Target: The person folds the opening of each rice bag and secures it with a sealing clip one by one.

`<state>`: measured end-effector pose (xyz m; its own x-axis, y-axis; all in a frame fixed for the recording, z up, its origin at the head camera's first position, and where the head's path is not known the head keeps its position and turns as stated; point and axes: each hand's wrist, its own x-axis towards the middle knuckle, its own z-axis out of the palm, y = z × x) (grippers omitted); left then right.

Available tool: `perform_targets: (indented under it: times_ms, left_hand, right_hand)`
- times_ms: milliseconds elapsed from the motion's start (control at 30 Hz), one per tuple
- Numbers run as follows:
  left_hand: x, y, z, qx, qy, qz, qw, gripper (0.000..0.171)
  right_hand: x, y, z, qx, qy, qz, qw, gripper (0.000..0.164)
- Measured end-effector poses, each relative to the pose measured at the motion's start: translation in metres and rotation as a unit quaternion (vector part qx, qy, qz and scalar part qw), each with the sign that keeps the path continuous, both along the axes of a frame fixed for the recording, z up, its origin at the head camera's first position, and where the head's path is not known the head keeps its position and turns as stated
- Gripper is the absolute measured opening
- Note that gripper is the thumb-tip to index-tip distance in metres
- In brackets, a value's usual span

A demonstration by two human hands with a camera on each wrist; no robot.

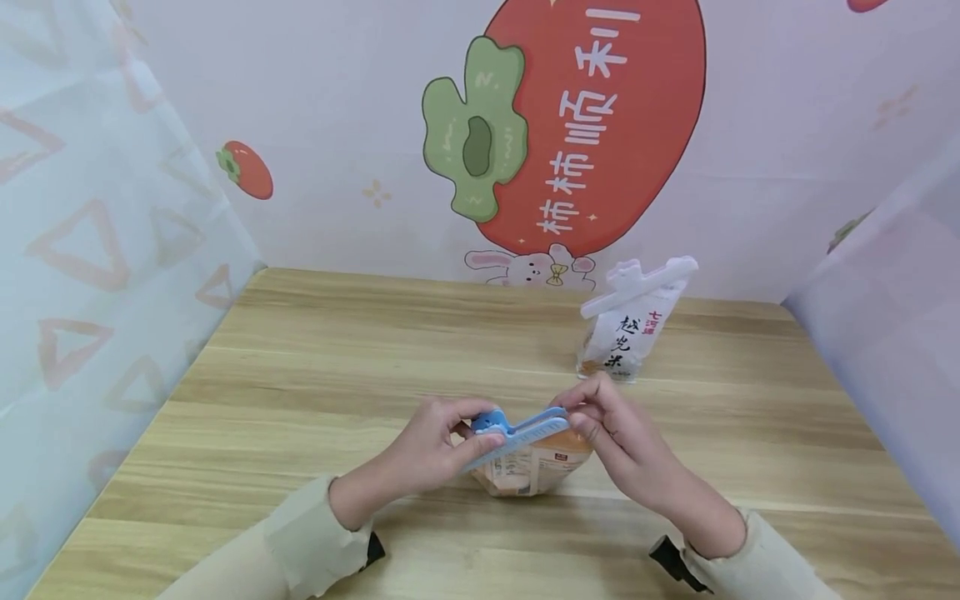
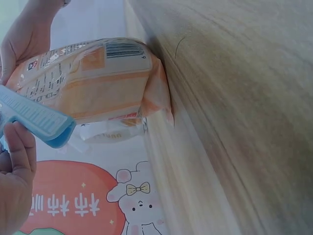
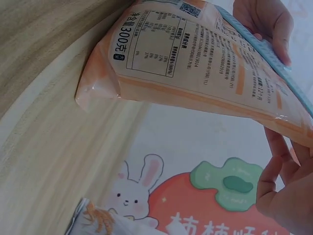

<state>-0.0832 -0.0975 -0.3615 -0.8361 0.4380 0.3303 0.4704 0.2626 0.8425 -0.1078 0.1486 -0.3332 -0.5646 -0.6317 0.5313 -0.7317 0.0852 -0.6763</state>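
Observation:
A blue bag clip (image 1: 532, 431) lies across the top of an orange-and-cream printed food bag (image 1: 521, 477). My left hand (image 1: 427, 443) pinches the clip's left end between thumb and fingers. At its right end the clip's two bars stand slightly apart. My right hand (image 1: 630, 446) pinches the bag's top right corner, close to that end of the clip. In the right wrist view, the bag (image 3: 166, 58) shows a printed nutrition table, and the clip (image 3: 266, 51) runs along its upper edge. The bag's lower end touches the table in the left wrist view.
A white bag (image 1: 626, 337) with a pale clip (image 1: 637, 285) across its top stands at the back right of the wooden table (image 1: 360, 350). Printed sheets (image 1: 337, 108) rise behind the table and on both sides.

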Motion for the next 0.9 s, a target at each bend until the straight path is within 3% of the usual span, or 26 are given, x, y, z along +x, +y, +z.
perform_targets:
  times_ms: [200,567,733,900]
  left_hand:
    - [-0.001,0.003,0.001,0.006,0.014,0.003,0.9999,0.011]
    - [-0.002,0.011,0.000,0.004,0.035,0.014,0.9993,0.013]
    - [-0.010,0.009,0.001,-0.024,-0.004,0.006,0.9997,0.015]
    - [-0.020,-0.002,0.002,-0.066,-0.082,0.002,0.9944,0.022]
  right_hand:
    - [0.001,0.001,-0.001,0.015,-0.034,0.004,0.999,0.020]
    - [0.002,0.005,-0.007,0.009,-0.038,0.028,0.999,0.024]
    - [0.001,0.004,-0.006,0.009,-0.050,0.019,0.999,0.019]
    - [-0.003,-0.001,-0.004,-0.001,-0.021,-0.032,0.999,0.024]
